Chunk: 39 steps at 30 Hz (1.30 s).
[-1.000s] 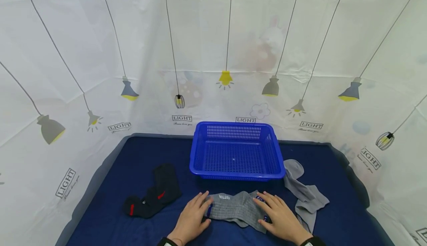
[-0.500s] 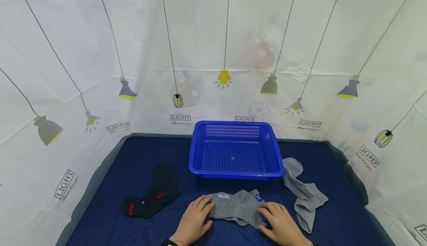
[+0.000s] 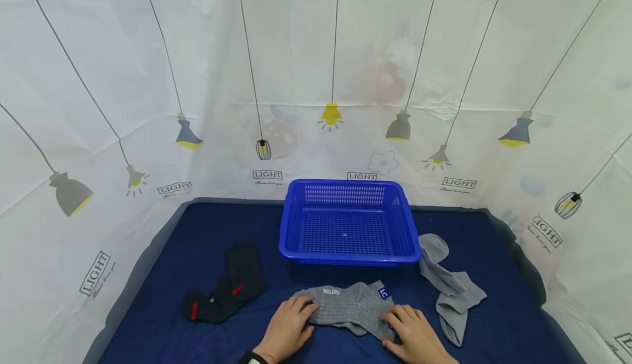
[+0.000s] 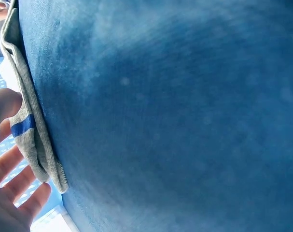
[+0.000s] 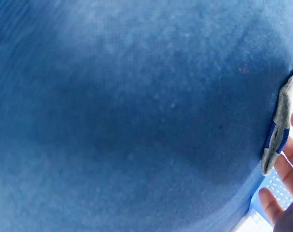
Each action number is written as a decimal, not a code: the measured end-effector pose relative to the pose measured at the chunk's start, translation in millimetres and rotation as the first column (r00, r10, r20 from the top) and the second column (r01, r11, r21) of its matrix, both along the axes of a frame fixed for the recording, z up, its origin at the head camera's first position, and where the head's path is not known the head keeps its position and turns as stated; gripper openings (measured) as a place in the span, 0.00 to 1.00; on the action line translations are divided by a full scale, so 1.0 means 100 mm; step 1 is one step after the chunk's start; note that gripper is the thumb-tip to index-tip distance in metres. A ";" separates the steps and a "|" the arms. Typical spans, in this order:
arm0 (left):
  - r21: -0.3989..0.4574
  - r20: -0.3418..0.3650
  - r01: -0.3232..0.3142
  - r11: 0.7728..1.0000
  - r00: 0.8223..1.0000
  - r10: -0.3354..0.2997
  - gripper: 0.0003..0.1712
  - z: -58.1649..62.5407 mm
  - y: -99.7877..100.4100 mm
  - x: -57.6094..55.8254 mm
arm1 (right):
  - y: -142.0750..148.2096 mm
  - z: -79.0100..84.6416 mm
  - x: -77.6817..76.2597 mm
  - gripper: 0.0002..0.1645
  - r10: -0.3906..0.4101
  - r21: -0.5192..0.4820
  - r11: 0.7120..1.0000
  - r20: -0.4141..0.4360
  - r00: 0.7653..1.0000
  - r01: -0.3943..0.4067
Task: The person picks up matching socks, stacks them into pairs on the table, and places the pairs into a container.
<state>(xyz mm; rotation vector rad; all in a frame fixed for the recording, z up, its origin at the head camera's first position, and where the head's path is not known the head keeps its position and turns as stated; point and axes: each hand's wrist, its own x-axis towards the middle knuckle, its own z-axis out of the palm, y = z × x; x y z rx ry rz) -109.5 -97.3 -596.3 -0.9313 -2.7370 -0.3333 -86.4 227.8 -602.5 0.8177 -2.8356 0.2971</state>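
Observation:
A pair of grey ribbed socks [image 3: 348, 306], marked "COTTON" and with blue "LC" patches, lies flat on the dark blue cloth. At its left end rests my left hand [image 3: 288, 323], the fingers touching the fabric. My right hand [image 3: 413, 332] touches the other end with loosely bent fingers and covers part of it. In the left wrist view, the spread fingers of the left hand [image 4: 8, 174] are beside the sock end with a blue band [image 4: 23, 125]. The right wrist view catches the fingers of the right hand [image 5: 286, 174] against the sock edge [image 5: 276, 137].
Behind the socks stands a blue perforated plastic basket [image 3: 350, 259]. Black socks [image 3: 247, 268] with red marks lie to the left. Light grey socks [image 3: 451, 284] are crumpled at the right, near the basket's corner. A white printed curtain [image 3: 296, 68] surrounds the cloth-covered surface [image 3: 163, 298].
My right hand has drawn back toward me along its end of the grey socks, uncovering the upper "LC" patch. The left hand has stayed nearly in place. The head view shifted slightly.

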 end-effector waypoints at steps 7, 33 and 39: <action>-0.005 -0.054 0.005 1.000 0.999 -0.006 0.21 -0.02 0.03 -0.04 | -0.02 0.00 -0.02 0.24 -0.007 0.031 0.999 0.033 0.999 0.006; 0.035 -0.075 -0.001 0.999 0.997 0.003 0.12 -0.05 0.08 -0.18 | -0.04 0.00 -0.09 0.20 0.048 0.007 0.999 0.081 0.996 -0.049; 0.040 -0.084 -0.005 0.999 0.996 0.008 0.07 -0.03 0.10 -0.20 | -0.03 0.00 -0.10 0.16 0.070 -0.019 0.997 0.035 0.997 -0.069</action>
